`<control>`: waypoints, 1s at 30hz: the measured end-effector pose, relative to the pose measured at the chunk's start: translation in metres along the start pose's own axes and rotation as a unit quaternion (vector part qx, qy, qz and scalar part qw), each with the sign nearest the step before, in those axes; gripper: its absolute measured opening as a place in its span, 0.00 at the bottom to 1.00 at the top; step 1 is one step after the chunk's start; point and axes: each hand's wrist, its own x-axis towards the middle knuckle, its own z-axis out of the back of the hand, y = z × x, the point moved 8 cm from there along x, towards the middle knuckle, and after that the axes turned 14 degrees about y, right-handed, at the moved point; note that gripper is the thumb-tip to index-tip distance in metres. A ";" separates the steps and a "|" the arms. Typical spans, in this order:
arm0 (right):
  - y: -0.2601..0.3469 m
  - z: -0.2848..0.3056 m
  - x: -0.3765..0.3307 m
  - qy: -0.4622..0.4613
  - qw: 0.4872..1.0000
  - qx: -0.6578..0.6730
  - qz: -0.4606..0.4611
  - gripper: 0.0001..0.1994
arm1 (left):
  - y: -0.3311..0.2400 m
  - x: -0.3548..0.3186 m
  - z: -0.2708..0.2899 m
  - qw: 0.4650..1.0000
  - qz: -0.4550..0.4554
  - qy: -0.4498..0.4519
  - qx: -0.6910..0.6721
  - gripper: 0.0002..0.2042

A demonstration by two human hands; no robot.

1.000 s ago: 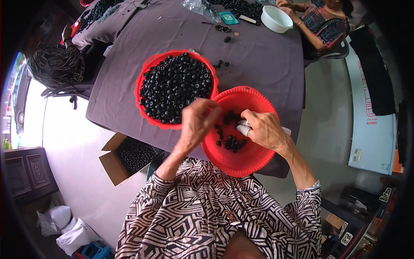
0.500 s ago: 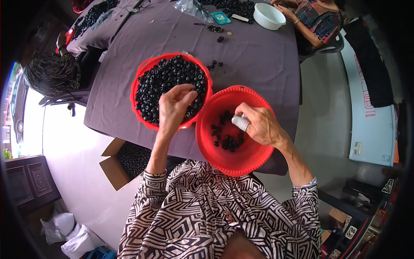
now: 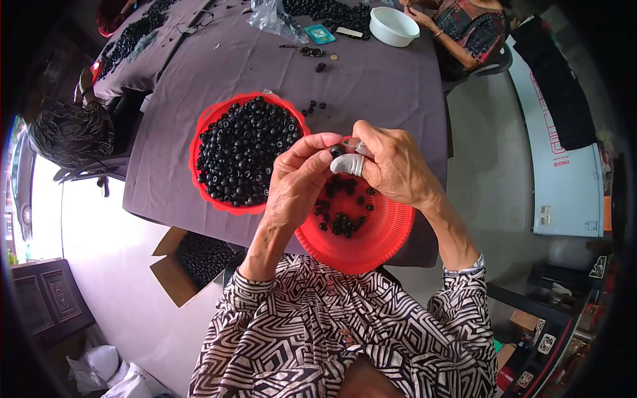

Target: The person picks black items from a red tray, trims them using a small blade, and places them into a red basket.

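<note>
Left hand [image 3: 298, 182] pinching a black bead [image 3: 336, 151] above the near-edge red basket [image 3: 378, 245]; right hand [image 3: 391, 166] gripping a small blade [image 3: 352, 143]. Teal packet [image 3: 320, 33] at far edge; open cardboard box [image 3: 192, 265] below the counter [image 3: 371, 79].

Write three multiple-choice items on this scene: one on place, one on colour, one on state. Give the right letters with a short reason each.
1. Where is the fuller red basket?
A. left of the other red basket
B. on the floor
C. on a chair

2. What colour is the bowl at the table's far end?
A. blue
B. white
C. green

3. What is the left hand doing?
A. lying flat on the table
B. pinching a small dark fruit at its fingertips
C. gripping a basket rim

Answers: 1 A, it sits left on the grey table. 2 B, plainly white. 3 B, the fruit sits at its fingertips against the right hand.
</note>
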 end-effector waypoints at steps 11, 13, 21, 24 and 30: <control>-0.002 0.000 -0.002 0.025 1.000 0.011 0.014 0.16 | 0.005 -0.001 0.006 0.999 0.009 -0.008 0.048 0.09; 0.001 0.000 -0.002 0.046 0.999 0.010 0.002 0.16 | 0.005 -0.002 0.007 0.999 0.009 -0.016 0.050 0.08; 0.003 -0.003 -0.001 0.051 0.999 -0.007 0.007 0.17 | 0.005 0.000 0.006 1.000 -0.010 0.015 0.024 0.08; 0.003 -0.003 -0.001 0.054 0.998 -0.013 0.006 0.16 | 0.006 0.001 0.004 1.000 -0.008 0.021 -0.002 0.08; 0.002 -0.005 -0.001 0.056 0.998 -0.018 0.006 0.13 | 0.007 0.000 0.006 1.000 -0.008 0.016 0.004 0.08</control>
